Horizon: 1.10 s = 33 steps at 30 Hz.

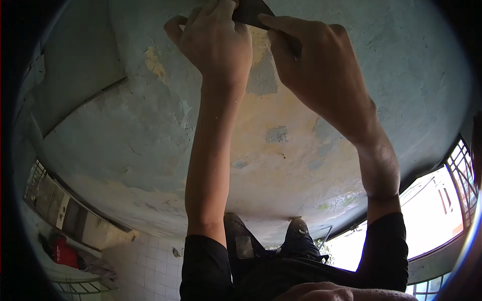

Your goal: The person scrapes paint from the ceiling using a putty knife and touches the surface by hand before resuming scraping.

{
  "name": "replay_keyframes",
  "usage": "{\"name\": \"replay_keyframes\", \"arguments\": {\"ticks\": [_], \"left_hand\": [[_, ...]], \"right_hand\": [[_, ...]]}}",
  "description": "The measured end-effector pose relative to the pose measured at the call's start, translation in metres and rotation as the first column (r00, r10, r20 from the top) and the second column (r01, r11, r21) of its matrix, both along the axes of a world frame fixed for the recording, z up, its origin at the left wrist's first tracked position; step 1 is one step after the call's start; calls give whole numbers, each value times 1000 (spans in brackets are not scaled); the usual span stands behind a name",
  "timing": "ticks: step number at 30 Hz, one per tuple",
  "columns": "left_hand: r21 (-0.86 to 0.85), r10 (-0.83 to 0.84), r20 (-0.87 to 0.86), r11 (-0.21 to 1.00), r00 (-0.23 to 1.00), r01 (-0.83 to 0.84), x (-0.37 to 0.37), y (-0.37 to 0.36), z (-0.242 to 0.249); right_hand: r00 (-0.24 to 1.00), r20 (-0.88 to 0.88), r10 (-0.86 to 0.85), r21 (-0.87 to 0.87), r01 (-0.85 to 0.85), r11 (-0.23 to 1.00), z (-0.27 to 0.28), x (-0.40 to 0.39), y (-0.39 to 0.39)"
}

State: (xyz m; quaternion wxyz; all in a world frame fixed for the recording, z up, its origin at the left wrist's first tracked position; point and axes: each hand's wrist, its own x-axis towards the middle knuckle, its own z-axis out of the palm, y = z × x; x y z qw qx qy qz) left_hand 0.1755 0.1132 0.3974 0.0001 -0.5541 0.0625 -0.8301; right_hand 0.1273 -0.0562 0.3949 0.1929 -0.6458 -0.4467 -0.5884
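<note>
At the top of the head view, my right hand [316, 65] is closed around a dark, flat-bladed scraper [255, 13], its index finger stretched along the blade. My left hand [216, 45] is raised beside it, back toward me, with bent fingers against the blade's left side. The upper frame edge cuts off some left fingertips and part of the scraper. Both hands are up against a wall [150, 125] with worn blue-green paint. Around and below them, bare yellowish and grey patches [276, 134] show where paint is gone.
A bright barred window opening [432, 215] lies at right. Lower left, a red item [65, 253] sits near a metal rack [83, 287], above white floor tiles [150, 266]. My legs [296, 236] stand close to the wall. A crack or ledge [93, 103] crosses the upper left.
</note>
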Motion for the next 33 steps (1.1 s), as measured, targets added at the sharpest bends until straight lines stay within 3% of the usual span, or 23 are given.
{"name": "replay_keyframes", "arguments": {"ticks": [2, 4, 7, 9, 14, 16, 19, 22, 25, 27, 30, 33], "left_hand": [[-12, 39, -24, 999, 999, -39, -4, 0, -10], [12, -65, -61, 998, 996, 65, -7, -6, -24], [-2, 21, -5, 1000, 1000, -21, -3, 2, -2], [-10, 1, -29, 1000, 1000, -1, -5, 7, 7], [2, 51, -12, 999, 999, -51, -6, 4, -13], [15, -59, -16, 998, 998, 59, -3, 5, -17], [-56, 35, -23, 998, 999, -36, -4, 11, 10], [-37, 2, -73, 999, 997, -5, -11, 15, 12], [-16, 71, -124, 997, 990, -74, -23, 7, -25], [-30, 11, -193, 999, 981, -17, -28, 3, -58], [-77, -20, -257, 997, 966, 0, -26, -9, -108], [-95, -44, -237, 995, 971, 22, -23, -17, -132]], "right_hand": [[998, -64, 3, -6, -4, 1000, -12, -9, -7], [993, -115, 12, -15, -13, 1000, -16, -10, -5], [982, -183, -46, -39, 39, 998, -7, -7, 0], [997, -69, 21, -7, -22, 1000, 8, -5, 7], [992, -121, -41, -59, 34, 998, -9, -10, -3], [991, -117, -67, -69, 59, 996, -10, -7, 0], [987, -155, -39, -56, 31, 998, 3, -3, 10], [994, -98, -38, -36, 35, 999, 12, -5, 13], [999, -17, 36, -54, -37, 998, -11, -2, 4], [991, -102, -89, -179, 70, 981, -44, -9, -8], [961, -231, -153, -197, 108, 974, -85, -21, -18], [961, -221, -168, -182, 128, 975, -107, -24, -23]]}}
